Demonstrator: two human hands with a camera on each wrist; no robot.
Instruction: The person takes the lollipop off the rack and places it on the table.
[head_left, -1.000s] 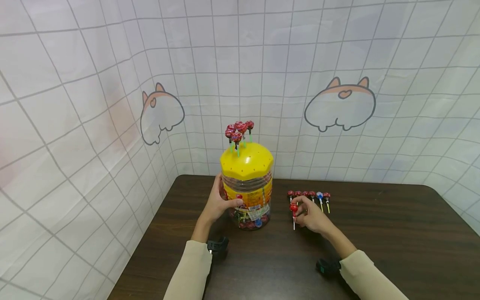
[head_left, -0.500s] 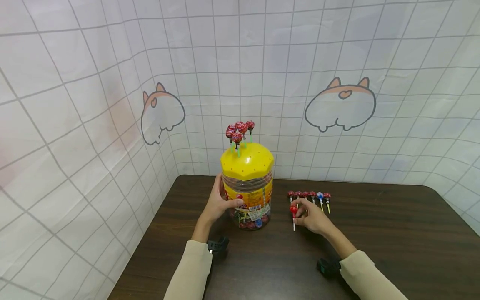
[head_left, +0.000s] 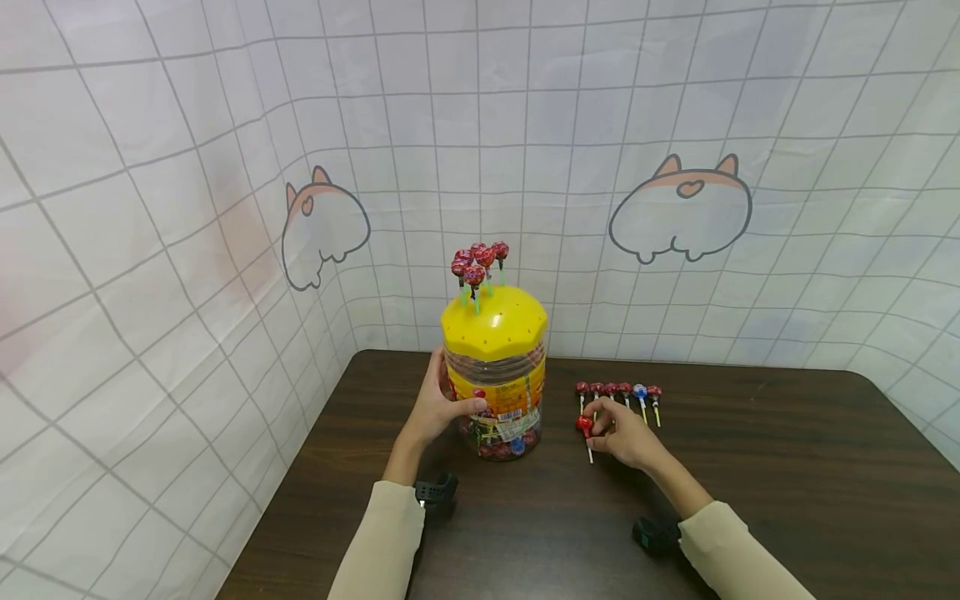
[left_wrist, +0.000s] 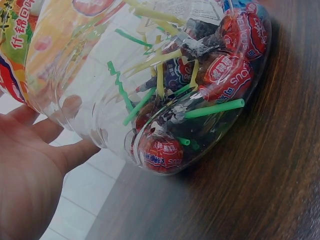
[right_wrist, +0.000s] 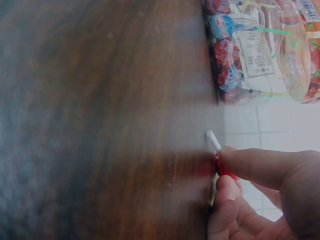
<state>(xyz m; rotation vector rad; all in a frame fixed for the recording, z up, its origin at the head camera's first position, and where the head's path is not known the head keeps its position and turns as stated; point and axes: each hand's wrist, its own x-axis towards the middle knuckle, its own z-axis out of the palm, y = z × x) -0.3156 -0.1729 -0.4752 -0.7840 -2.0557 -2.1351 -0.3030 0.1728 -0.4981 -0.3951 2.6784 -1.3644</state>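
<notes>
My left hand (head_left: 437, 408) grips a clear plastic jar (head_left: 513, 392) from its left side, thumb across the label and fingers behind. Several red lollipops (head_left: 474, 275) stand upright in the yellow lid (head_left: 498, 325), which has small holes. Inside, wrapped lollipops (left_wrist: 227, 75) with green and yellow sticks show through the jar's wall in the left wrist view. To the jar's right, my right hand (head_left: 622, 435) pinches a red lollipop (head_left: 584, 424) between thumb and fingers, close over the table. Its white stick (right_wrist: 213, 140) sticks out past the thumb in the right wrist view.
Behind the right hand, several red lollipops (head_left: 626, 388) and a blue one (head_left: 640, 391) lie in a row on the dark wooden table (head_left: 765, 467). A white gridded curtain (head_left: 562, 208) hangs along the table's back and left side.
The red lollipop in my right hand has come slightly down and toward me, and its stick now leans a little. The left hand and jar stay in place.
</notes>
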